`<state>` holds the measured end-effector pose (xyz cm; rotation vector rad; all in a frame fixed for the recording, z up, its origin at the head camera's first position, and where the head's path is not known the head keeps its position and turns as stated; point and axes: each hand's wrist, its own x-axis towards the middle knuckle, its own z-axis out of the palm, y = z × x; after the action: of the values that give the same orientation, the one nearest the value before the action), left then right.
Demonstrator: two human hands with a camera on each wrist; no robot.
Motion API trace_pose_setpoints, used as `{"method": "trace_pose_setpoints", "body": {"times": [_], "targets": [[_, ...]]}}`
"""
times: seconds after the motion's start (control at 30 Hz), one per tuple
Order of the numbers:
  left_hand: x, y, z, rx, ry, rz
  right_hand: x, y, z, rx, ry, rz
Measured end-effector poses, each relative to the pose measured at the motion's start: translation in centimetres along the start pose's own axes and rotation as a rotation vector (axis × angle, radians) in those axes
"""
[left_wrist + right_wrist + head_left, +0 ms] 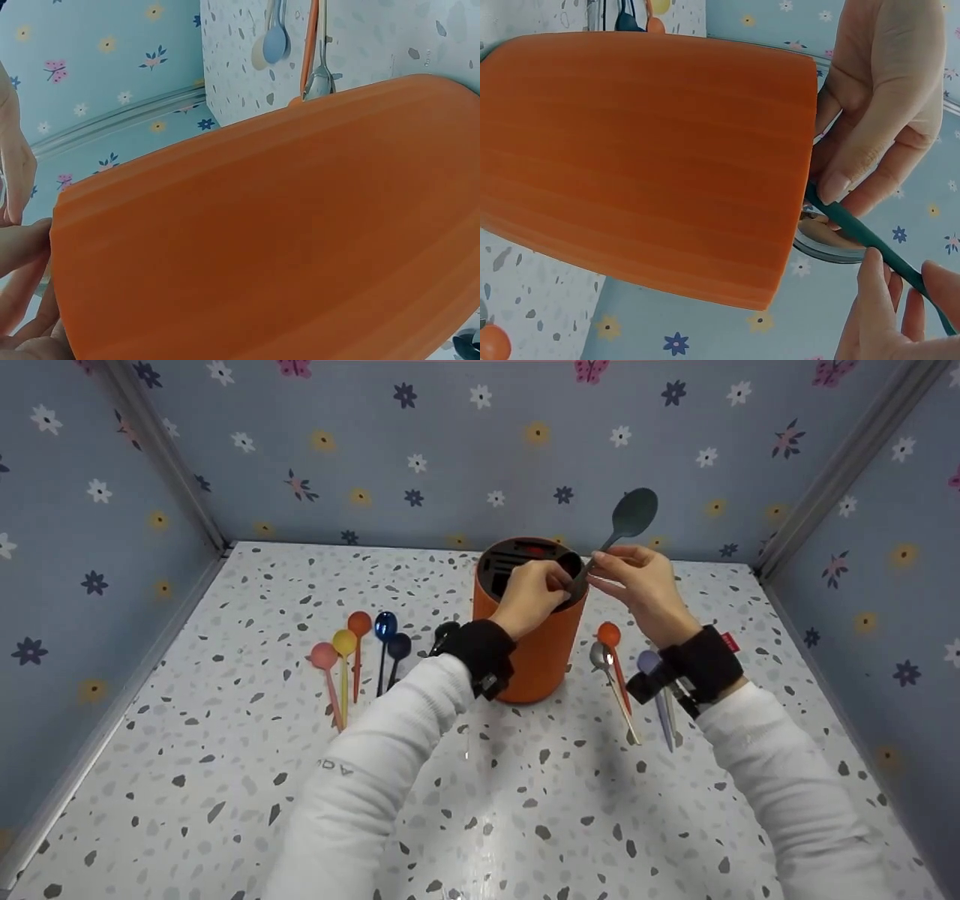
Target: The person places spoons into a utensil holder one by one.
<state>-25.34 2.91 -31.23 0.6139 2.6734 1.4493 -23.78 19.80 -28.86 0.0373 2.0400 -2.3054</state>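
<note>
Both hands hold a dark green spoon (635, 512) slanting over the right rim of an orange utensil holder (529, 652), bowl up. My left hand (531, 594) pinches the lower end of the handle, right at the holder's rim. Higher up, nearer the bowl, the fingers of my right hand (639, 585) pinch the same handle. In the right wrist view the green handle (874, 238) runs between the two hands, its end close to the orange rim. The holder's slotted black top (510, 559) is partly covered by the left hand.
Left of the holder lie several spoons, among them pink (325, 656), yellow (345, 643) and shiny blue (385, 626). To its right are an orange spoon (609, 634), a silver spoon (600, 655) and a lilac one (649, 661). Flowered walls (450, 442) enclose the speckled table (225, 795).
</note>
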Motion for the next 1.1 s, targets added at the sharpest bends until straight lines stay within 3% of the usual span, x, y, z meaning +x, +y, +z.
{"method": "trace_pose_setpoints", "body": {"times": [0.27, 0.6, 1.1], "targets": [[0.0, 0.0, 0.1, -0.015, 0.016, 0.001, 0.0, 0.0, -0.1, -0.029, 0.012, -0.005], [-0.4, 0.0, 0.0, -0.039, 0.015, 0.006, -0.1, 0.5, -0.7, -0.015, -0.039, -0.040], [-1.6, -0.5, -1.2, -0.068, 0.092, 0.033, -0.3, 2.0, -2.9, -0.108, -0.043, 0.044]]}}
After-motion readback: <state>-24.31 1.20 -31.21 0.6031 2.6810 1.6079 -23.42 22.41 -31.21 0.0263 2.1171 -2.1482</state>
